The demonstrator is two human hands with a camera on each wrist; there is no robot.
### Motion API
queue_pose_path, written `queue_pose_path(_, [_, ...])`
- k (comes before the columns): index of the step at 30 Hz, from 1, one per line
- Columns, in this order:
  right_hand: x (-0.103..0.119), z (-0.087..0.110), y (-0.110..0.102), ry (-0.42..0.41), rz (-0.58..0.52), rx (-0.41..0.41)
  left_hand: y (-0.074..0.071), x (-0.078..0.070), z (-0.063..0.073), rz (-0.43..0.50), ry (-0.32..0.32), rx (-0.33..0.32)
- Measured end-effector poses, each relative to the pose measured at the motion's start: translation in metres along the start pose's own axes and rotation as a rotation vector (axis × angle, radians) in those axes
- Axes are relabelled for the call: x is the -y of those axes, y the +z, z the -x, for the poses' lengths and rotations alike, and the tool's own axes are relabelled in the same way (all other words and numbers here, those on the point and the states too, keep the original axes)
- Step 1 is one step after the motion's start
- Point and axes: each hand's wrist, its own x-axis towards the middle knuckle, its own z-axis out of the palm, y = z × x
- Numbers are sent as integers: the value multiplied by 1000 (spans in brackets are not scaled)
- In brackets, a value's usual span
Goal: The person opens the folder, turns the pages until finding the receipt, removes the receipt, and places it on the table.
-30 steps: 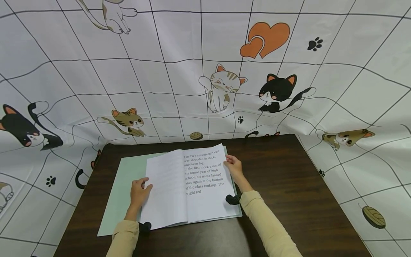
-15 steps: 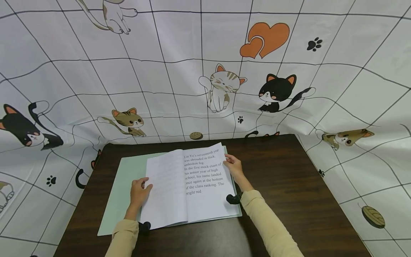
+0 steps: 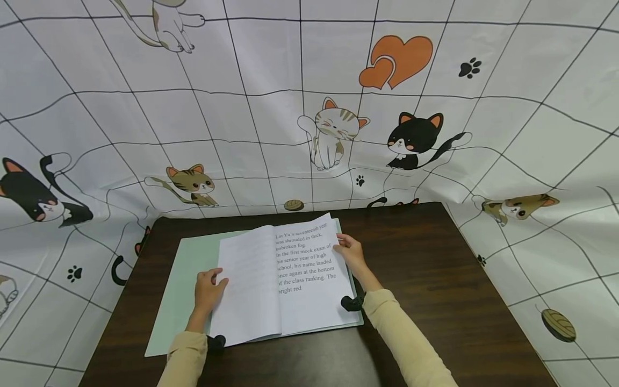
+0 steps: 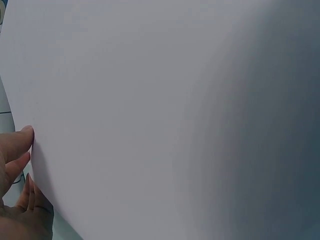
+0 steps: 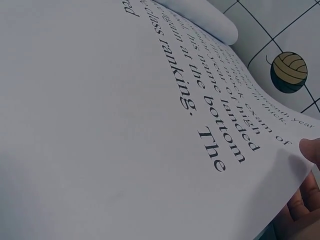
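A book lies spread open, its light green cover (image 3: 186,279) showing to the left and along the right edge. The left page (image 3: 249,285) looks bare, apart from faint marks through the paper. Large black English text fills much of the right page (image 3: 309,301). My left hand (image 3: 208,290) holds the left page's outer edge; in the left wrist view, its fingers (image 4: 17,142) meet at that edge. My right hand (image 3: 352,253) pinches the right page's outer edge, thumb (image 5: 310,149) on top and fingers underneath. That page's upper corner stands raised.
The book rests on a dark brown wooden table (image 3: 425,279). Behind and beside it hangs a white sheet (image 3: 271,64) printed with grid lines, cats, hearts and yarn balls. Black wrist straps sit by both cream sleeves (image 3: 406,344).
The head view has shifted very slightly. The right page's upper corner has risen a little; both hands stay at the same page edges.
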Motion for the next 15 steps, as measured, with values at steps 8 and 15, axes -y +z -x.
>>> queue_pose_path(8, [5,6,-1,-10,8,39,-1,-1,-1,10,0,-13])
queue_pose_path(15, [6,13,1,-2,22,64,-4,1,-2,9,2,-48])
